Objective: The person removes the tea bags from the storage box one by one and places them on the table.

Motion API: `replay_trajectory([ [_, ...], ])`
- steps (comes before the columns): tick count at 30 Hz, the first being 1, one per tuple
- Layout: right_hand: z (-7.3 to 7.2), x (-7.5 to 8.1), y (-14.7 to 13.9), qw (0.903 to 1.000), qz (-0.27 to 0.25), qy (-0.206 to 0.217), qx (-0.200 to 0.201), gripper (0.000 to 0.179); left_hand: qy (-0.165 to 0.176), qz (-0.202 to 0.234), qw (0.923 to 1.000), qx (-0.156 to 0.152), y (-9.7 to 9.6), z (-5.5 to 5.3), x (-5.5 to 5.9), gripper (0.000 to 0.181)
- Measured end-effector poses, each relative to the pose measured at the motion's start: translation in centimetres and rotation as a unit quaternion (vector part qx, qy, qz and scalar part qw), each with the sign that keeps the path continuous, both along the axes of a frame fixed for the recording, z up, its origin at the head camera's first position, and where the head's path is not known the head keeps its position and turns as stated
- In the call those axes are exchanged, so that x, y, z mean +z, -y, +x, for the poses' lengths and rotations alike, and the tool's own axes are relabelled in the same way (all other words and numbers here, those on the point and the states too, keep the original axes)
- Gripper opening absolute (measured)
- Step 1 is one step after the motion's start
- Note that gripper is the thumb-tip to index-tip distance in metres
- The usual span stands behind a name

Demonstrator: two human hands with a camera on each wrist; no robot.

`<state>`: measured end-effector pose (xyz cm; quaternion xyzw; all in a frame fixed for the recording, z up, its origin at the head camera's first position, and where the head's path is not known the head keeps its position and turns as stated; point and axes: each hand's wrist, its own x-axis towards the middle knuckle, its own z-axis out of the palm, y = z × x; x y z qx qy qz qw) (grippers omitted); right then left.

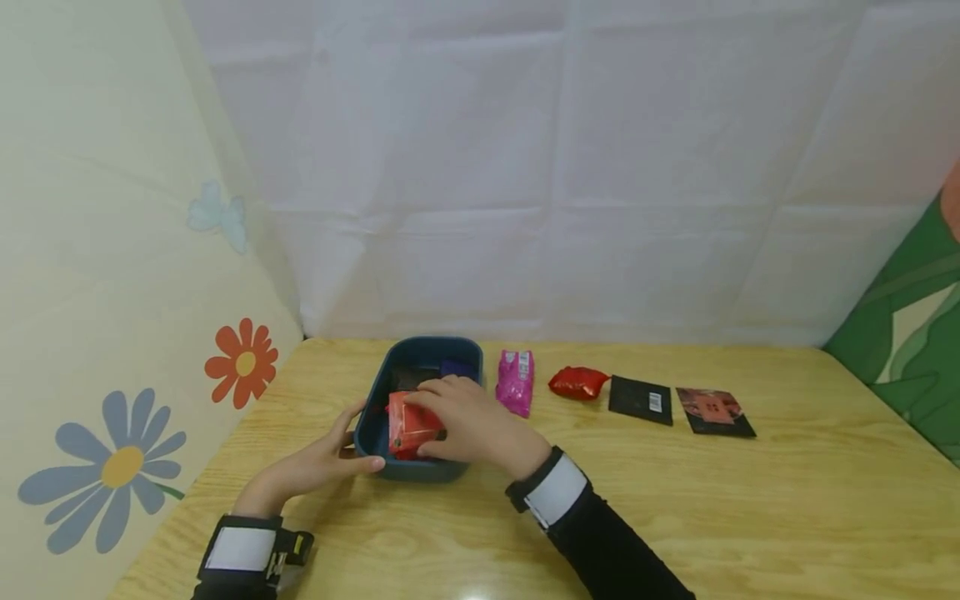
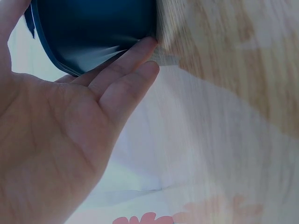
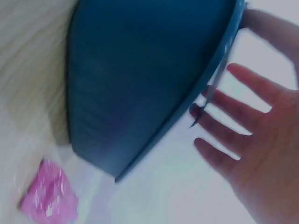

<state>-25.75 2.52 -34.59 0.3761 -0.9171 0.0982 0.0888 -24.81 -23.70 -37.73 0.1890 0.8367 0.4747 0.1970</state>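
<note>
A dark blue bin (image 1: 423, 472) stands at the left of the table. My left hand (image 1: 318, 462) rests against its near left corner, thumb on the front wall and fingers along the side; in the left wrist view those fingers lie fairly straight on the wall. Over the bin's opening, my right hand (image 1: 468, 421) pinches a shiny red packet (image 1: 408, 425) between thumb and fingers. The right wrist view shows only a thin dark edge (image 3: 205, 109) by the fingertips, the rest hidden behind the rim. Inside the bin lie a black item (image 1: 407, 377) and a purple-blue item (image 1: 457, 368).
Right of the bin, a row on the wooden table (image 1: 600, 500) holds a pink packet (image 1: 515, 382), a puffy red packet (image 1: 579, 382), a flat black packet (image 1: 640, 400) and a black-and-red packet (image 1: 715, 412). A white sheet (image 1: 562, 208) hangs behind.
</note>
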Motion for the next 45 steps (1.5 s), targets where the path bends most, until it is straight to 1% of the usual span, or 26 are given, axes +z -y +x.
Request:
replay_trajectory([
  [4, 0.1, 0.2, -1.4, 0.9998, -0.019, -0.010, 0.004, 0.068, -0.004, -0.002, 1.0000, -0.001, 0.0, 0.0, 0.1, 0.095],
  [7, 0.2, 0.3, -2.4, 0.9996, -0.029, 0.002, 0.000, 0.068, -0.007, -0.004, 1.0000, -0.001, 0.0, 0.0, 0.1, 0.095],
  [12, 0.1, 0.0, -4.0, 0.9989, -0.041, 0.018, -0.013, 0.068, -0.005, -0.005, 1.0000, 0.003, 0.1, -0.1, 0.0, 0.096],
  [15, 0.0, -0.2, -5.1, 0.9988, -0.042, 0.020, -0.018, 0.069, -0.002, -0.004, 1.0000, 0.005, 0.0, -0.2, -0.1, 0.096],
  [20, 0.2, -0.3, -6.9, 0.9981, -0.039, 0.028, -0.038, 0.071, 0.005, -0.008, 0.9999, 0.011, 0.0, -0.2, -0.2, 0.097],
  [24, 0.4, -0.3, -8.1, 0.9967, -0.046, 0.044, -0.049, 0.073, 0.007, -0.009, 0.9999, 0.012, 0.0, -0.2, -0.2, 0.098],
  [27, 0.4, -0.3, -8.6, 0.9959, -0.060, 0.049, -0.048, 0.072, 0.006, -0.009, 0.9999, 0.013, 0.0, -0.2, -0.2, 0.098],
  [31, 0.3, -0.3, -8.9, 0.9957, -0.071, 0.041, -0.043, 0.072, -0.001, -0.003, 1.0000, 0.009, 0.0, -0.1, -0.2, 0.098],
  [34, 0.2, -0.4, -9.2, 0.9957, -0.068, 0.036, -0.052, 0.072, -0.006, 0.001, 1.0000, 0.005, 0.0, -0.1, -0.3, 0.098],
  [37, 0.2, -0.5, -9.5, 0.9949, -0.064, 0.040, -0.066, 0.073, -0.008, 0.001, 1.0000, 0.006, 0.0, -0.1, -0.3, 0.098],
  [45, -0.2, -0.3, -10.2, 0.9892, -0.048, 0.088, -0.107, 0.076, -0.009, -0.003, 0.9999, 0.006, 0.0, -0.1, -0.2, 0.097],
])
